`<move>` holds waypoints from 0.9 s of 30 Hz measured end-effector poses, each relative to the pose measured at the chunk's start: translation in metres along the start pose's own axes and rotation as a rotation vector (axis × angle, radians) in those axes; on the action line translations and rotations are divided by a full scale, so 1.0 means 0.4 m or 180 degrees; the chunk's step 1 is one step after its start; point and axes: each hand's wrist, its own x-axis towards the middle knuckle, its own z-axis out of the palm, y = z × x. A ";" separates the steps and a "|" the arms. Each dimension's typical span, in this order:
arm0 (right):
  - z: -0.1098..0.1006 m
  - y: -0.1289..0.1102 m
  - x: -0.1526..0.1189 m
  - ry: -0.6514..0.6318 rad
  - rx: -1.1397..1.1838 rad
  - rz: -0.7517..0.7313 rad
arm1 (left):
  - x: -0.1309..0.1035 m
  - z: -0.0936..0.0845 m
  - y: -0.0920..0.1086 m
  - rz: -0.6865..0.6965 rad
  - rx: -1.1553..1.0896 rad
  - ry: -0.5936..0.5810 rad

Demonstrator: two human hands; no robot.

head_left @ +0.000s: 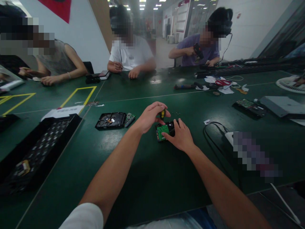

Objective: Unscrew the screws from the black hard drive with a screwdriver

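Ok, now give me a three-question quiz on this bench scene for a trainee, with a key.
1. Which hand holds the small yellow-and-black tool?
2. True or false: the right hand rests on the black rectangular drive with a green circuit board.
3. What lies beside the flat black casing: A, a small separate green circuit board; B, a round white grille; C, a red pennant?
Key: 1. The left hand. 2. True. 3. A.

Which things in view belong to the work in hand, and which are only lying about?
In the work:
small yellow-black tool, in the left hand
black drive with green circuit board, under the right hand
probably, opened black rectangular drive

Seemingly lying about:
grey rectangular box
white round slatted object
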 end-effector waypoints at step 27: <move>0.006 0.005 0.002 0.0002 0.0079 -0.0010 | 0.002 -0.006 -0.003 0.0480 0.0949 -0.0036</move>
